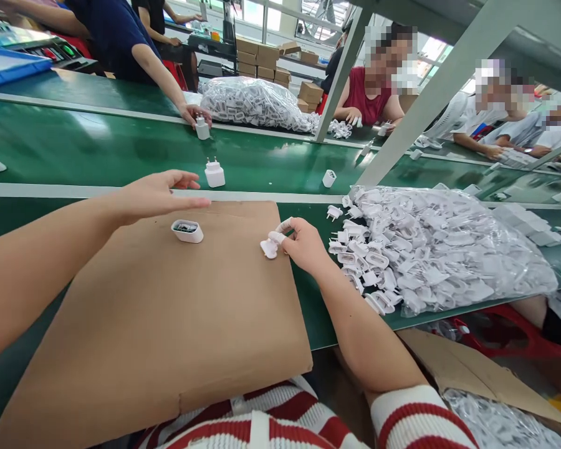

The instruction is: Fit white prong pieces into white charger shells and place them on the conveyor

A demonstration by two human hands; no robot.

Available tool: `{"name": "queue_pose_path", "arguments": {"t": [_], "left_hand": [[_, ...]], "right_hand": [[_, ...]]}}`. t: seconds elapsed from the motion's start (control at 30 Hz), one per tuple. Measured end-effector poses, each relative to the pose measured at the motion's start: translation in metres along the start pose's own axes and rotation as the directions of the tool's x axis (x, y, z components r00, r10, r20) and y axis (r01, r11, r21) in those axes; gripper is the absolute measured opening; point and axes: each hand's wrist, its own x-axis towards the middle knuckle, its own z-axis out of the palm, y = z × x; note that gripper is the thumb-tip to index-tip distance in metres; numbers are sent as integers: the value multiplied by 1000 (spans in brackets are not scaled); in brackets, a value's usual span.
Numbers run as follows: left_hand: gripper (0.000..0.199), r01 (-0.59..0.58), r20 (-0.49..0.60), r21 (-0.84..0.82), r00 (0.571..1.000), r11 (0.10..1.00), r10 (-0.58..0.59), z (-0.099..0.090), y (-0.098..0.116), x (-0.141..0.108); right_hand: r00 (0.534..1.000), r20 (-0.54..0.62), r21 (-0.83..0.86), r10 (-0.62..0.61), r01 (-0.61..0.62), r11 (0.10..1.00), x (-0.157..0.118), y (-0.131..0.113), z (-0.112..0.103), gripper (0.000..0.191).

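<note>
A: In the head view, what is the right hand (303,244) doing?

B: Its fingers are pinched together on a small white plug piece (269,247) that rests on the brown cardboard sheet (168,324), near the sheet's right edge.

A: And the left hand (156,194)?

B: It hovers flat with fingers spread apart, holding nothing. Just below its fingertips a white charger shell (187,231) lies on the cardboard, open side up, apart from the hand.

A: What lies to the right?

B: A clear bag of white plug pieces (444,255) on the green table (37,212), with loose ones spilling toward the right hand.

A: Anything on the belt beyond?

B: A finished charger (214,174) stands prongs up on the green belt (98,146), and a smaller white piece (328,178) sits to its right. Farther back a co-worker's hand (194,114) touches another charger (202,128), beside a second bag of white parts (257,103)
</note>
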Motion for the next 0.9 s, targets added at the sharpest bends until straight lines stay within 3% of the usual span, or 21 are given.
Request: {"name": "queue_pose_path", "arguments": {"t": [0.1, 0.17, 0.27, 0.4, 0.5, 0.6, 0.67, 0.77, 0.9], "left_hand": [[104, -49, 235, -27, 971, 998, 54, 2, -18, -32], [88, -89, 298, -31, 950, 996, 94, 13, -20, -47], [56, -41, 169, -61, 984, 997, 51, 43, -6, -62], [57, -60, 62, -238, 995, 969, 77, 82, 17, -76], [71, -99, 98, -370, 985, 924, 145, 96, 19, -83], [58, -117, 117, -443, 975, 889, 187, 98, 12, -88], [49, -123, 125, -477, 971, 870, 206, 99, 9, -92], [55, -165, 144, -535, 949, 828, 282, 101, 9, -95], [51, -250, 117, -562, 920, 789, 375, 104, 12, -96]], "right_hand": [[999, 8, -15, -33, 33, 999, -3, -6, 3, 10], [999, 12, -38, -50, 51, 998, -7, -10, 3, 18], [993, 112, -115, -44, 56, 992, -15, -16, 5, 36], [976, 211, -190, -56, 97, 977, -18, -13, 12, 43], [981, 191, 77, -21, 6, 997, -13, -8, 17, 45], [975, 215, 371, 49, -128, 920, -12, -9, 20, 61], [962, 263, 440, 69, -183, 879, -14, -14, 22, 56], [949, 309, 488, 63, -215, 846, -18, -20, 25, 43], [957, 284, 545, 60, -212, 811, -19, -23, 27, 49]]}}
